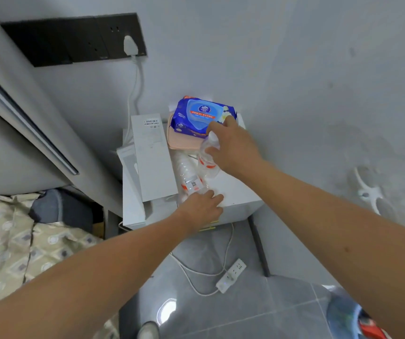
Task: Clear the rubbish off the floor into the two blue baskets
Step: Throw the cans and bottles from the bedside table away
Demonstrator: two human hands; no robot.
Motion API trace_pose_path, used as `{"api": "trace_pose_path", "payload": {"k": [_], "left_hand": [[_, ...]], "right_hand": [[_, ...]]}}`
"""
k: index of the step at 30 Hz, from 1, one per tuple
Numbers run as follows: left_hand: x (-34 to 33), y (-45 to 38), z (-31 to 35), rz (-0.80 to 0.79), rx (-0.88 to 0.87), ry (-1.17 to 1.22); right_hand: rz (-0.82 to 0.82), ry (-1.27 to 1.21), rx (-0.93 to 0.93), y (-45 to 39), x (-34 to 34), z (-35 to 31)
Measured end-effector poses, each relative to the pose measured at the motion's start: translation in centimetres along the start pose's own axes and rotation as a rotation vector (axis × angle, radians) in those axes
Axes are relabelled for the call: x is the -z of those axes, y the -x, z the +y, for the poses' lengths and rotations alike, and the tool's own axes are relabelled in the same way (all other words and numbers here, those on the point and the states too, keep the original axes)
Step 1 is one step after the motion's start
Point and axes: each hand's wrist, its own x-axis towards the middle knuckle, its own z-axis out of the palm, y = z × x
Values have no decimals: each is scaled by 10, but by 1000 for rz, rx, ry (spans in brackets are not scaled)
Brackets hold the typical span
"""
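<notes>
Two clear plastic bottles with orange-and-white labels lie on top of a white bedside cabinet (240,192). My right hand (233,145) grips the farther bottle (207,163) near its neck. My left hand (202,207) rests on the base end of the nearer bottle (189,178), fingers curled over it. At the lower right corner, part of a blue basket (343,316) shows, with something red inside.
A blue wet-wipes pack (201,115) sits on a pink pouch at the cabinet's back. A long white box (152,152) lies on its left side. A white power strip (230,277) and cable trail across the grey floor. A bed with patterned bedding (13,241) is at left.
</notes>
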Motion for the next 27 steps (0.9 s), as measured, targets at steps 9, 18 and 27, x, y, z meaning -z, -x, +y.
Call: {"api": "trace_pose_path", "payload": {"k": [9, 18, 27], "left_hand": [[34, 47, 29, 366, -38, 126], [129, 97, 180, 424, -157, 504], [179, -15, 366, 277, -267, 751]], "right_hand": [[152, -155, -132, 145, 26, 24], [87, -208, -600, 428, 44, 72], [213, -223, -1043, 628, 37, 197]]}}
